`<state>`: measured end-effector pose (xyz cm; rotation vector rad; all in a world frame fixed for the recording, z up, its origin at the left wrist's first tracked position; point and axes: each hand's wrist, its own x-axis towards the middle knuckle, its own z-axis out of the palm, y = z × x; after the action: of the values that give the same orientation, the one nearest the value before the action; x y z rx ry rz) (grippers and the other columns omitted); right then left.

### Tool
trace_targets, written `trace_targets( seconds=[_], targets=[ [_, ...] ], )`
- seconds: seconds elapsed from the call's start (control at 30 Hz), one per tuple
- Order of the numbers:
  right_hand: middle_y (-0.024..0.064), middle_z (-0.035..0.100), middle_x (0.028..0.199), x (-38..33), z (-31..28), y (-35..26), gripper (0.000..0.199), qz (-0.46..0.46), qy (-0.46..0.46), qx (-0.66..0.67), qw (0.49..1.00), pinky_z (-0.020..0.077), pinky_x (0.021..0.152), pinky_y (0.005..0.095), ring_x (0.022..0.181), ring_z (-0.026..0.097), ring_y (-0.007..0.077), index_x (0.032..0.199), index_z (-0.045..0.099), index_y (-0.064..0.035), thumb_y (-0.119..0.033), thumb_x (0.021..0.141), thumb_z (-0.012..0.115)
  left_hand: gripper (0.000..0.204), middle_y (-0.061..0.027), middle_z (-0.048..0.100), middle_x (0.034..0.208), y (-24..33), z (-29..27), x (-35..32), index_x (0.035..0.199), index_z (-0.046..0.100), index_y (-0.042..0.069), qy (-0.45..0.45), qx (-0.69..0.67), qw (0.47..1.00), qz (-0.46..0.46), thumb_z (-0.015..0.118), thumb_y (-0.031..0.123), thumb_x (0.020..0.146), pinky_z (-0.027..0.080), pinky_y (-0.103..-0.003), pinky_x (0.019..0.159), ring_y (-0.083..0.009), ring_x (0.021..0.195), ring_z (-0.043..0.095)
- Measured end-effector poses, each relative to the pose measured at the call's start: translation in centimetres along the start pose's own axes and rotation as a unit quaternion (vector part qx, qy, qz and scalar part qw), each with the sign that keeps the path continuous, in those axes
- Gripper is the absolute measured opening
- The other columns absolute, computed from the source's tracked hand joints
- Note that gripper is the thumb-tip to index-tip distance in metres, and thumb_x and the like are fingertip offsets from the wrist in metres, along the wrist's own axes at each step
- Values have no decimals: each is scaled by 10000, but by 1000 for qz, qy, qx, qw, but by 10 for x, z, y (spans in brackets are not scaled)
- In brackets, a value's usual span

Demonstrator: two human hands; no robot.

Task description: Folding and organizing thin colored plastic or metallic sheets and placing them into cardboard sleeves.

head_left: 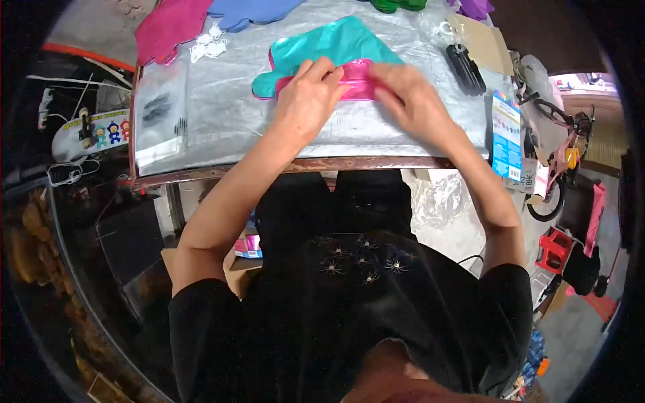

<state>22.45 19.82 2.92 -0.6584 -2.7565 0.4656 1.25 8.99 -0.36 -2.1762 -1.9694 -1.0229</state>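
A flat, shiny foil balloon [339, 43], teal with a pink side, lies on the silver-covered table. Its near part is turned over into a pink fold. My left hand [306, 97] is closed on this fold, fingers bent and thumb against the foil. At the fold's right end is my right hand [413, 97], smeared by motion. Its fingers are bent over the foil, but their grip does not show clearly. The teal part spreads out beyond both hands, and a rounded teal lobe sticks out to the left.
Magenta foil [168, 30], blue foil [252, 12] and white ribbon coils [209, 44] lie at the far left. Clear plastic sleeves [161, 114] lie at the left. A black device [465, 69], cardboard [482, 41] and a blue package [507, 138] are at the right.
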Motion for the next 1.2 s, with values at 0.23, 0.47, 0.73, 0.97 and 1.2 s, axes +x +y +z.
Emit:
trace_targets(
  seconds=[0.23,0.47,0.73,0.97,1.2],
  targets=[
    [180,633,1126,92,31,49,480,66,122,-96,986,478,940,486,1091,588,380,1218,650,-44,-351,864,750,271,-49,607,996,-3,-2,3,1050,717,49,-16,0,1000,-2,735,235,854,572,-366,774,-241,949,606],
    [175,645,1082,118,27,48,491,148,52,-106,982,491,913,480,1059,600,368,1156,677,-39,-390,828,781,276,-33,617,1000,-15,-9,3,1062,722,60,-27,-1,999,32,732,239,853,570,-356,777,-234,941,604],
    [74,708,876,100,9,44,319,185,65,189,962,527,782,324,879,668,192,1070,695,-27,-248,855,777,260,-17,646,1014,-35,-15,-1,1046,742,88,-37,-36,996,71,732,256,849,555,-361,794,-228,924,606],
    [80,731,926,61,19,30,195,235,116,404,876,529,756,295,931,690,156,1032,693,-13,-52,850,754,239,-25,679,1010,-40,-15,1,1004,756,92,-31,-68,994,75,737,266,841,543,-365,818,-241,895,622],
    [103,695,958,37,28,-21,162,-171,177,-9,969,540,805,373,904,678,277,926,708,12,-5,772,752,253,-81,713,1064,-50,-15,-2,1081,749,58,-36,-68,994,83,718,210,881,513,-390,852,-297,919,635]
  ],
)
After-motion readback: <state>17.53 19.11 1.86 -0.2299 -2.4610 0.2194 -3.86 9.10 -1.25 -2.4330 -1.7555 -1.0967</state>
